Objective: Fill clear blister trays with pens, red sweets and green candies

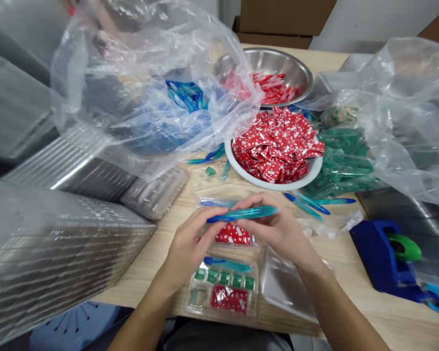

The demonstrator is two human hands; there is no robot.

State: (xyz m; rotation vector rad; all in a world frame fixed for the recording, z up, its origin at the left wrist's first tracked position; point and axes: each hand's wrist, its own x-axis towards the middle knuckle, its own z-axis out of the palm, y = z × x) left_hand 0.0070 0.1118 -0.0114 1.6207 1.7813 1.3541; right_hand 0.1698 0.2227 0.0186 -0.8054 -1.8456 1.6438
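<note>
A slim blue-and-teal pen-shaped plastic piece [245,213] is held level between my two hands. My left hand [190,239] pinches its darker blue end, while my right hand [278,229] has fingers closed on the teal side. Partly hidden below them lies a clear tray with a red patterned sachet [233,235] and another blue piece [214,203]. Nearer to me, a second clear tray [221,319] contains a blue-and-teal piece [229,263], several green packets [224,279], a red sachet [229,298] and a small pale packet [197,296].
A white bowl [274,185] heaped with red sachets stands beyond my hands, before a steel bowl [303,73] of red pieces. Open plastic bags [161,131] and stacked clear trays [66,234] crowd the left. At right are green packets [346,161] and a blue tape dispenser [376,258].
</note>
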